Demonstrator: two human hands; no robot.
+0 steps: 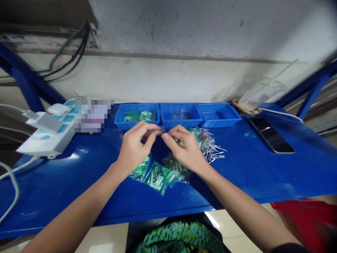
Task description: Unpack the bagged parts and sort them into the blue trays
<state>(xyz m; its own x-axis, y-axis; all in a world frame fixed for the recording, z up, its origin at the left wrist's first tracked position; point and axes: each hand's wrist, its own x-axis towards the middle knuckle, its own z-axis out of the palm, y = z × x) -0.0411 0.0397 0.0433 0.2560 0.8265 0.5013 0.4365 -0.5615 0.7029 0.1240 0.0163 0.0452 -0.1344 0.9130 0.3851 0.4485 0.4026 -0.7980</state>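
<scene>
My left hand (137, 142) and my right hand (185, 146) meet above the middle of the blue table, fingertips closed in a pinch. Between them is a small clear plastic bag (162, 129), mostly hidden by the fingers. Below my hands lie several green-tinted plastic packets (157, 178) with metal pins and pale pieces inside. Just right of my right hand, a loose pile of thin metal pins (214, 153) spreads over the table beside more packets.
Behind my hands stand a left blue bin (122, 123) with green packets, a middle blue bin (168, 123) with small clear bags and a right blue bin (221, 123). A power strip (52, 140) sits left. A phone (271, 135) and a clear cup (260, 93) are right.
</scene>
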